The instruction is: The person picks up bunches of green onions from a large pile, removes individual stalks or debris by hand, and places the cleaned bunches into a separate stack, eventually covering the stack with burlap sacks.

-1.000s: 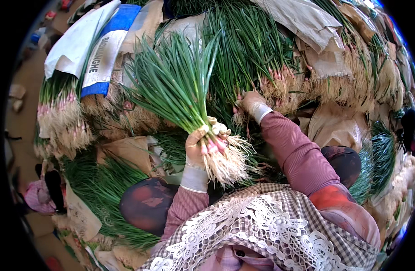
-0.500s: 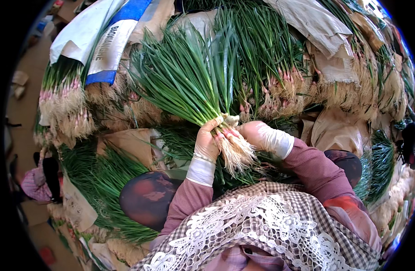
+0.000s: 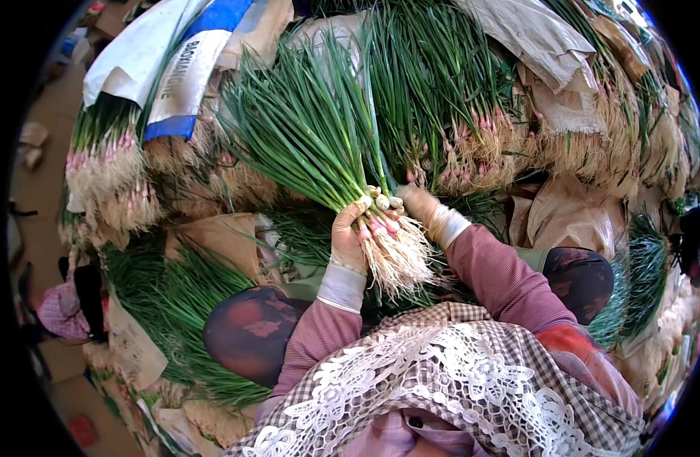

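Observation:
A bunch of spring onions [image 3: 312, 145] with long green leaves, pinkish bulbs and pale stringy roots [image 3: 399, 259] rises away from me over the middle. My left hand [image 3: 350, 232], in what looks like a thin pale glove, is closed round the bunch just above the bulbs, its wrapped fingertips showing on the far side. Close against the right side of the bulbs is my right hand [image 3: 424, 207], slightly smeared, its fingers mostly hidden. Whether it grips a stem there I cannot tell.
Loose spring onions [image 3: 457, 114] lie in a heap ahead, roots toward me, partly under a white cloth [image 3: 525, 34] and a blue-and-white sack [image 3: 184, 84]. More green leaves [image 3: 190, 327] lie left of my knee [image 3: 251, 331]. Brown paper [image 3: 575, 213] is at right. Another person [image 3: 64, 308] is far left.
My right hand has moved slightly left and away from me along the bunch's right side. The leaves have gathered a little closer together, and the roots are spread wider. My left hand keeps its grip.

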{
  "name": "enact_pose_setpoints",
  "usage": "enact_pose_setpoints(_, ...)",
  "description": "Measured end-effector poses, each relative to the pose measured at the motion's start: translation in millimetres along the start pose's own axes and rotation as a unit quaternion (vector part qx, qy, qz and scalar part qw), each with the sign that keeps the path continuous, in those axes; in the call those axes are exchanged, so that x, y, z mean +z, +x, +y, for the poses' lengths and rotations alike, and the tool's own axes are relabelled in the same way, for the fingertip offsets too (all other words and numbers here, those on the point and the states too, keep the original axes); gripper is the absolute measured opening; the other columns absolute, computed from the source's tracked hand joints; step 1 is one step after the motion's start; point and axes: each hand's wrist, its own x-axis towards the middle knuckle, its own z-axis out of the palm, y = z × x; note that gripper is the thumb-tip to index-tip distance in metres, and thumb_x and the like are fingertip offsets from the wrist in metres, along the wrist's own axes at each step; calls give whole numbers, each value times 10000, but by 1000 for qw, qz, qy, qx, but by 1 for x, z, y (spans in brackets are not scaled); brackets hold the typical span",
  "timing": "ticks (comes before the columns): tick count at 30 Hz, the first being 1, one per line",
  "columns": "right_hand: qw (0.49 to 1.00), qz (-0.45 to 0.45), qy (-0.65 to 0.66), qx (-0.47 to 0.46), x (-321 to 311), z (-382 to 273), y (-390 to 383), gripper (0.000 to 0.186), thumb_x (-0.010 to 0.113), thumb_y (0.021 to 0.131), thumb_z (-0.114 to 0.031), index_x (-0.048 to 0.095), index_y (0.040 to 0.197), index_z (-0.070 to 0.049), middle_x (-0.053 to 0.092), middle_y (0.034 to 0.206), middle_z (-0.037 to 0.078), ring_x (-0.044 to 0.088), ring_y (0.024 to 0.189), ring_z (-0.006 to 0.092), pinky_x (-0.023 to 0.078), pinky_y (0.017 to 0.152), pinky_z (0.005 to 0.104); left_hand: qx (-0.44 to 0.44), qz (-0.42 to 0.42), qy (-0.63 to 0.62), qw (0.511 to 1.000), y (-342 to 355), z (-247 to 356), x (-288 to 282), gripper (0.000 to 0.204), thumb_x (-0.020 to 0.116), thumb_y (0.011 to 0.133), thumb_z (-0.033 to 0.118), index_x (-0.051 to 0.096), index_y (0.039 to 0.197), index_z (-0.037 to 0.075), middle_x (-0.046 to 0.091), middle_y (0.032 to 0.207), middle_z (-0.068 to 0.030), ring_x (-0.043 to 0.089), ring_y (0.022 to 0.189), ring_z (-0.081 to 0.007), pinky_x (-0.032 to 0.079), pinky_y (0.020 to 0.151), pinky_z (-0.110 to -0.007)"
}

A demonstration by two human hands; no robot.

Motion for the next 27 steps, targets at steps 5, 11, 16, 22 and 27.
enact_pose_setpoints(5,982,-99,155,-45,38,-34,-21,195,464,797,-213,498,760,-24,537,599,74,477,401,122,381,325,229,-17,14,21,1000,-3,3,-6,282,455,742,177,465,959,-3,538,810,-134,528,777,-283,416,727,-403)
enact_pose_setpoints(11,688,117,-716,13,24,-15,-8,326,503,758,-254,519,1020,-61,561,928,140,525,919,255,423,752,319,-31,54,-38,997,-6,0,-4,295,463,735,170,455,962,-18,528,766,-136,519,807,-313,396,775,-420)
enact_pose_setpoints(16,602,-83,-794,33,-50,56,27,249,528,695,-199,593,884,-50,594,853,96,560,802,239,428,741,345,-54,50,-21,997,-1,-6,-3,387,465,734,192,425,1047,-33,522,940,-188,479,939,-325,361,825,-434)
enact_pose_setpoints(22,795,323,-512,-38,-18,-59,-21,223,511,768,-219,554,910,-53,577,830,118,558,689,207,442,643,287,-101,-2,-39,994,0,-2,-10,551,461,714,145,271,1181,-76,534,906,-150,508,886,-284,376,829,-376)
enact_pose_setpoints(27,712,219,-667,32,-29,-60,0,320,560,738,-299,565,957,-67,579,905,106,552,788,219,415,732,300,-77,-47,-64,994,-2,7,10,431,459,735,182,370,1085,-54,510,787,-109,512,810,-263,319,875,-436)
